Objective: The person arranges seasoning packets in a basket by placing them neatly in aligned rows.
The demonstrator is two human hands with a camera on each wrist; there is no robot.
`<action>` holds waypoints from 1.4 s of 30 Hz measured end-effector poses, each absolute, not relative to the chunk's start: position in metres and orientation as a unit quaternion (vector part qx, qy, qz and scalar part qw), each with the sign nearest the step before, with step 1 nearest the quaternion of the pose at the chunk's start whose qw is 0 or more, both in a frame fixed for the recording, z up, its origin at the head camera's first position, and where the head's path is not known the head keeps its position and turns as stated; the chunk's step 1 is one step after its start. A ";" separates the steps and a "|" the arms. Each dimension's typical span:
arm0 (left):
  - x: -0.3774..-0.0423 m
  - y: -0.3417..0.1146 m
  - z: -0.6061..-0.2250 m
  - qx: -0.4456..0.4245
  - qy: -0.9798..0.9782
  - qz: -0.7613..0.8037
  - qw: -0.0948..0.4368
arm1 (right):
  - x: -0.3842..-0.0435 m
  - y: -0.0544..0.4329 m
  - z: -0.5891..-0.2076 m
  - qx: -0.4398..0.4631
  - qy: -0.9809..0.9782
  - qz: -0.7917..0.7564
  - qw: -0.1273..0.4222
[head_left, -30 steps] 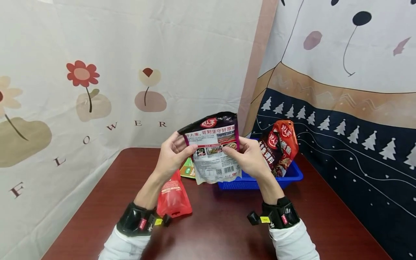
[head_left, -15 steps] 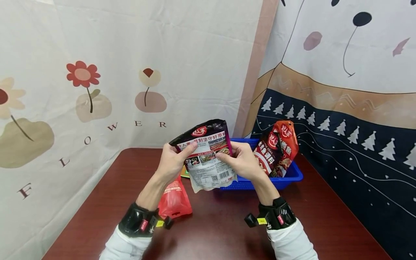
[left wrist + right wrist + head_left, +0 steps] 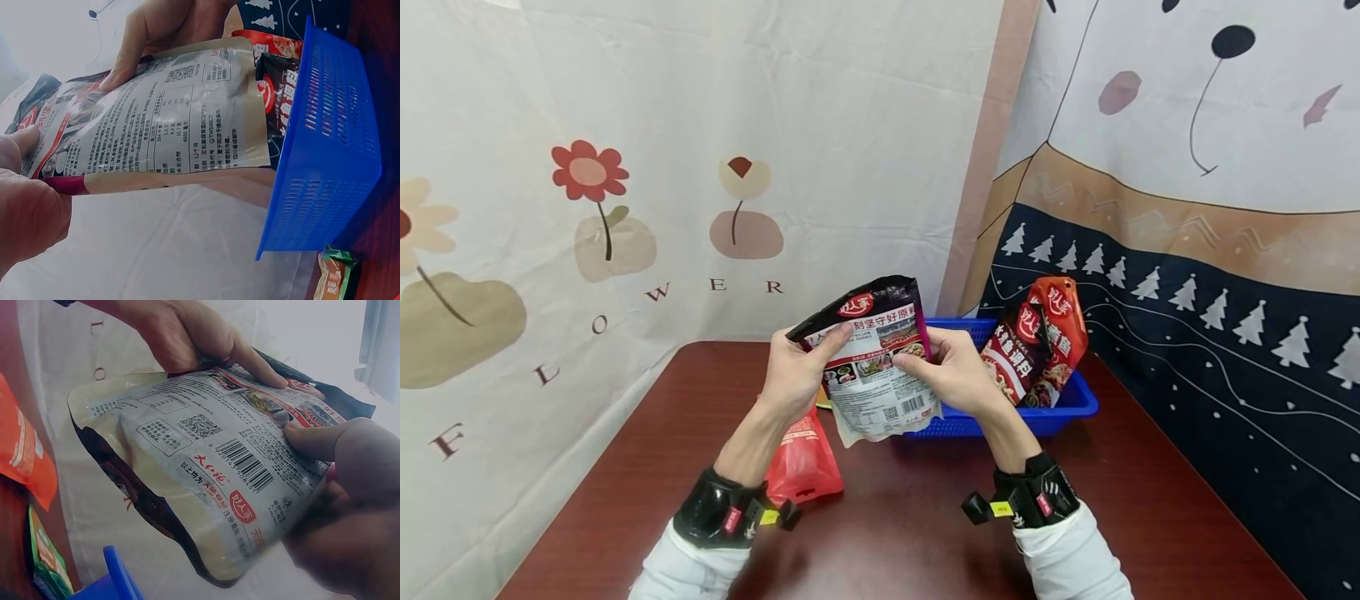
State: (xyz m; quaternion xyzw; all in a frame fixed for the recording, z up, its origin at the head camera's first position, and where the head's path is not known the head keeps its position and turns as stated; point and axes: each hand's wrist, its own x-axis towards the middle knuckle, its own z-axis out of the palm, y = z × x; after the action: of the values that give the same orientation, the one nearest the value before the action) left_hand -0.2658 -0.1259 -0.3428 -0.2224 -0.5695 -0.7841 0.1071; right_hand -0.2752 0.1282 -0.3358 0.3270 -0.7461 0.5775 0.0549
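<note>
Between both hands a seasoning pouch [image 3: 880, 375] is held up above the table, its printed back with small text and a barcode towards me. My left hand [image 3: 793, 375] grips its left edge, thumb across the front. On the opposite edge my right hand [image 3: 962, 371] pinches it the same way, fingers hidden behind. The pouch has a black top with a red logo and tilts slightly. In the right wrist view its lower end [image 3: 181, 506] and barcode show close up. Behind it, a blue basket [image 3: 1071, 408] holds a dark pouch [image 3: 1018, 354] and a red-orange pouch [image 3: 1063, 333].
A red pouch [image 3: 805, 462] lies on the brown table [image 3: 895, 533] near my left forearm. Beyond it lies a green and yellow packet [image 3: 334, 275], mostly hidden in the head view. Printed cloths [image 3: 850, 167] hang behind and to the right of the table.
Both hands have lowered the pouch a little and shifted it slightly left, uncovering more of the basket and the dark pouch. Over the last half second it barely moves.
</note>
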 end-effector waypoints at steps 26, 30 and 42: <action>-0.241 -0.143 -0.321 -0.287 -0.716 -0.601 0.209 | -0.287 0.125 -0.347 0.339 -0.730 0.593 0.003; -0.239 -0.141 -0.322 -0.276 -0.721 -0.590 0.237 | -0.285 0.121 -0.348 0.326 -0.736 0.593 0.011; -0.233 -0.143 -0.312 -0.212 -0.710 -0.540 0.398 | -0.251 0.087 -0.342 0.304 -0.794 0.493 0.187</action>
State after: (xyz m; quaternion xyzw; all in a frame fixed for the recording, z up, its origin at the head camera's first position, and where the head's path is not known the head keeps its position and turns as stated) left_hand -0.2330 -0.1425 -0.3119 -0.2120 -0.7103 -0.5402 0.3984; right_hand -0.2512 0.0874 -0.3419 0.3043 -0.7937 0.4926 0.1867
